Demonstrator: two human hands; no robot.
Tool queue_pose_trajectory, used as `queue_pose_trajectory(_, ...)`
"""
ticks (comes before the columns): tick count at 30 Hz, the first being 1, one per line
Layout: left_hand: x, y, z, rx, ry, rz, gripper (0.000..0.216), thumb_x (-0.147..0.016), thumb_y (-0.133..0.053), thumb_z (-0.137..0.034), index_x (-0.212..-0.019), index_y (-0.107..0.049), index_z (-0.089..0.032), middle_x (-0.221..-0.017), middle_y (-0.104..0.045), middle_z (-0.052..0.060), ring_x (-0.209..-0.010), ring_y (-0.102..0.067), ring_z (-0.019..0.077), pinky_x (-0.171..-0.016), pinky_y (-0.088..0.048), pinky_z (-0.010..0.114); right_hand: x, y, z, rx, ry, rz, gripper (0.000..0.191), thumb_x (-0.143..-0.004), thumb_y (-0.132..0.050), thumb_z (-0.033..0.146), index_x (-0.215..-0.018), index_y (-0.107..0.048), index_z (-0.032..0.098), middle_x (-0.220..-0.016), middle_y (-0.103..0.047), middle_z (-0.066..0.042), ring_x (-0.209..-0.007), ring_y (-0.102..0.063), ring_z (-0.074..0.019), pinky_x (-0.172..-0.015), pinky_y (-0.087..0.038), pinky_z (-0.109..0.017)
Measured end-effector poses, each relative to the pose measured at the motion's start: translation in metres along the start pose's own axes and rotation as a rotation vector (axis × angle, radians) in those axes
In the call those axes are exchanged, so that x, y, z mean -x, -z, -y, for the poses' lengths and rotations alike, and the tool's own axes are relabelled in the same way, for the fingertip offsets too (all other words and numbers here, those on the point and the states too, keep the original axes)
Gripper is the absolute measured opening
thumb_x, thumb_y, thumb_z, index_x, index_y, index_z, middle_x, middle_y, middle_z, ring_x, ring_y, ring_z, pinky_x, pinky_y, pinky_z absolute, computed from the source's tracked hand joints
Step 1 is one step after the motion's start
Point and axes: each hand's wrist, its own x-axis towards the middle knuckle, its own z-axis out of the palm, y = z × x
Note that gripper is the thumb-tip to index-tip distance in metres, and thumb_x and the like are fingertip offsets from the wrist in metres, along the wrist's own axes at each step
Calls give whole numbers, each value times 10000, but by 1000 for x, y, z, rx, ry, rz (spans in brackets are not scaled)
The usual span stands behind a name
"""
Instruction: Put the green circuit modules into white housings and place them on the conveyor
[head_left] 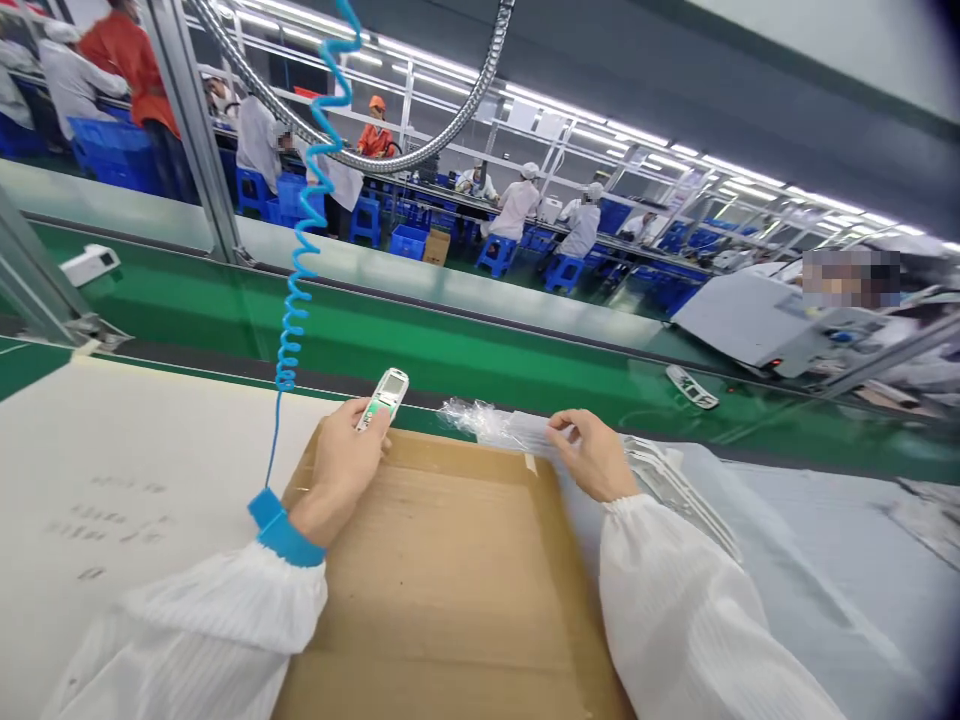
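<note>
My left hand (351, 450) is closed around a slim white device housing (385, 398), with a small display window and a green circuit board showing in it. A blue wrist strap (289, 535) sits on that wrist, tied to a coiled blue cord (289, 340). My right hand (592, 455) hovers near the far right corner of the cardboard tray (457, 570), its fingers bent and apart with nothing visible in them. Crumpled clear plastic (480, 418) lies between the hands, beyond the tray's far edge. White strip-like parts (682, 490) lie by my right wrist.
A green conveyor belt (480, 355) runs across ahead, carrying another white housing with a green board (691, 387) on the right and a white box-shaped item (90, 264) on the left. A metal post (191, 130) rises at the left. Several people work beyond.
</note>
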Motion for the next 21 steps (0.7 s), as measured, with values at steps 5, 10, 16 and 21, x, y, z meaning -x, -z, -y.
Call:
queue_pose_trajectory(5, 2, 2, -7, 176, 92, -18, 392, -729, -694, -432, -991, -681, -141, -743, -642, 31, -637, -567, 145, -567, -420, 253, 31, 37, -82, 296, -308, -43, 193, -852, -495, 282, -907, -651, 182, -1086, -681, -191, -1025, -624, -373, -817, -435, -493)
queue_pose_trajectory(10, 9, 1, -16, 250, 104, 71, 406, -720, -727, -445, -988, -660, -147, -734, -625, 11, -622, -538, 117, -555, -397, 233, 47, 46, -113, 317, -340, 81, 191, -827, -569, 265, -640, -588, 230, -773, -703, -134, -754, -670, -324, -647, -425, -416)
queue_pose_trajectory(16, 13, -1, -23, 335, 86, 151, 385, -799, -678, -322, -1138, -582, -167, -967, -694, 61, -652, -575, 95, -576, -421, 222, 35, 71, -76, -60, -244, 67, 191, -810, -693, 362, -639, -648, 290, -714, -724, -123, -642, -670, -267, -619, -448, -416)
queue_pose_trajectory(21, 11, -1, -16, 313, 27, 262, 262, -811, -697, -312, -997, -595, -157, -769, -599, -7, -613, -514, 81, -561, -390, 215, 24, 54, 18, -928, -208, 165, 292, -743, -763, 532, -795, -715, 248, -868, -742, -111, -793, -686, -257, -698, -538, -393)
